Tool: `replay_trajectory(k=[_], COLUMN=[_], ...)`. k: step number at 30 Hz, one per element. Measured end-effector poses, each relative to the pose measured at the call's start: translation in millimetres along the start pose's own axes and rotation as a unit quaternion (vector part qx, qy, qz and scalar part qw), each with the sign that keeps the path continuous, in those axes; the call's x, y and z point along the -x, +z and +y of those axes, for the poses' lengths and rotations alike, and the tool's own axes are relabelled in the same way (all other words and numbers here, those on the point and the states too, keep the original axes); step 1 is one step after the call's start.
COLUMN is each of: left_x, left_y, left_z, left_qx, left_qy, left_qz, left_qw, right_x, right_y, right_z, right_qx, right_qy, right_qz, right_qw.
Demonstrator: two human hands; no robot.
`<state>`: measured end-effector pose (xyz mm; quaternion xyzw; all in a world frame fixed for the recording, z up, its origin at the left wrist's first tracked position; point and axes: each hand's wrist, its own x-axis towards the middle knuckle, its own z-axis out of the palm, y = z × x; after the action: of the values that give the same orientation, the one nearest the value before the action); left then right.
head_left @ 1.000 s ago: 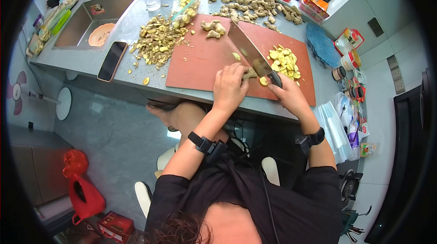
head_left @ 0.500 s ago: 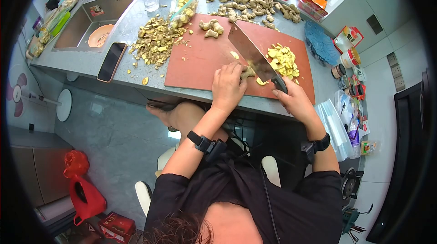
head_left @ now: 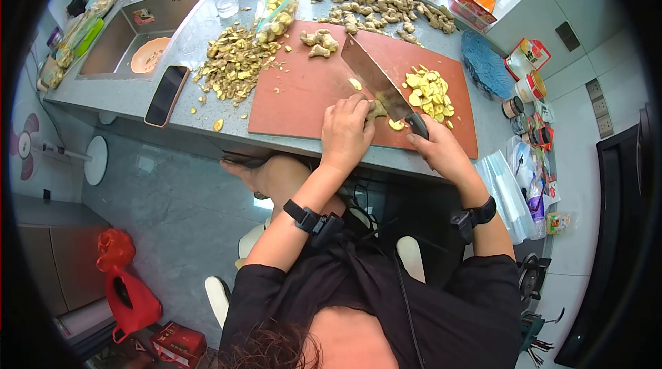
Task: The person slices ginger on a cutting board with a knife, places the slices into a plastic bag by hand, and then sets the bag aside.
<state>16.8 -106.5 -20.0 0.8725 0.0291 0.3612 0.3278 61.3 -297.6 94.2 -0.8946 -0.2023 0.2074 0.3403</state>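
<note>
My left hand (head_left: 347, 128) is closed on a piece of ginger (head_left: 376, 108), pressing it to the reddish-brown cutting board (head_left: 296, 97). In my right hand (head_left: 441, 150) is the black handle of a cleaver (head_left: 379, 78). Its broad blade stands against the right end of the ginger, slanting away toward the back of the board. Pale yellow ginger slices (head_left: 427, 92) lie heaped to the right of the blade. Single slices rest close to the blade on either side. Further back on the board sit some whole ginger knobs (head_left: 319, 42).
Left of the board are a pile of ginger trimmings (head_left: 234, 62), a zip bag of slices (head_left: 278, 14) and a phone (head_left: 167, 95). Unpeeled ginger (head_left: 386, 7) is spread behind. A sink (head_left: 110, 59) is at left; a blue plate (head_left: 485, 62) and jars (head_left: 512, 107) stand right.
The cleaver and my right hand have shifted slightly left, bringing the blade nearer my left fingers. My left hand stays on the ginger.
</note>
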Motion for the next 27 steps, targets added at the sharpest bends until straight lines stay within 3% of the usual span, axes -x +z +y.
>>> replay_trajectory(k=[10,13,16,18,27], left_x=[1,1,2,3,4], left_y=[0,0,-1,1,4], left_z=[2,1,1,0,0], left_qx=[0.0,-0.002,0.005,0.011,0.01], left_qy=[0.0,-0.002,-0.001,-0.003,-0.026], left_qz=[0.002,0.006,0.008,0.005,0.048], left_qw=[1.0,1.0,1.0,1.0,0.998], right_x=[-17,-33,-34,-28,-14], right_y=[12,22,24,21,5], right_z=[0,13,14,9,9], right_qx=[-0.001,-0.006,-0.015,-0.089,-0.16], right_qy=[0.001,-0.078,-0.075,-0.005,-0.041], right_qz=[0.009,0.034,0.041,0.017,0.058], right_qw=[1.0,0.996,0.996,0.996,0.985])
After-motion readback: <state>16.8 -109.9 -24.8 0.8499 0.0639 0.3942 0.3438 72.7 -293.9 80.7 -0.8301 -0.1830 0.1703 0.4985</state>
